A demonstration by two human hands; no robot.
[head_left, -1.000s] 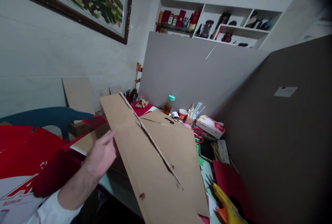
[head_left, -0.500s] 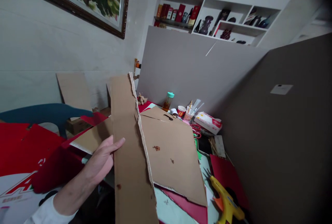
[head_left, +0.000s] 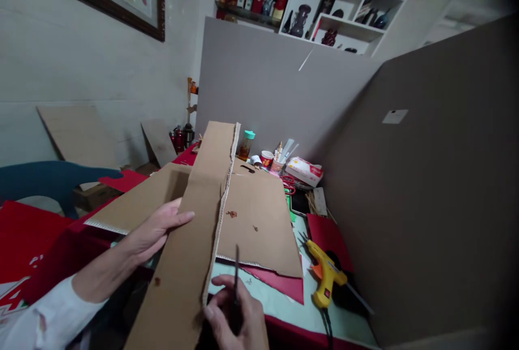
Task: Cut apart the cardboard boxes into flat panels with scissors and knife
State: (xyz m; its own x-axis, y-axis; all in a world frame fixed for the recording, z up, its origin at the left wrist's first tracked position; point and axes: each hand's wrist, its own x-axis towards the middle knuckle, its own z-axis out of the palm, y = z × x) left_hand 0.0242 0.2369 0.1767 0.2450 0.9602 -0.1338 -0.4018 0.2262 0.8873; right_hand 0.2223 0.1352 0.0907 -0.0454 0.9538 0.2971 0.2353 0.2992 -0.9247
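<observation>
Left fingers [head_left: 178,215] spread flat against the left face of the long cardboard strip [head_left: 190,242], open palm steadying it, not curled round the edge. Right hand [head_left: 233,317] newly in view at the bottom, absent half a second ago; fingers closed round a thin dark blade [head_left: 237,269] standing upright just beside the strip's ragged right edge. Cannot tell what kind of tool from the handle, hidden in the grip.

Strip now tilted, top leaning right toward the jar [head_left: 245,145], where earlier it stood nearly upright; lower end down between the two hands. Behind it, flat cardboard sheet [head_left: 259,226] lying on the surface [head_left: 279,307], a red sheet [head_left: 279,285] poking out beneath its near edge.

Further right, yellow glue gun [head_left: 324,274] resting on the surface near the grey board [head_left: 425,188], closer to the picture's middle than before as the view has swung left. Cups [head_left: 271,161] and tissue box [head_left: 304,169] at the back, shelves [head_left: 308,9] above.
</observation>
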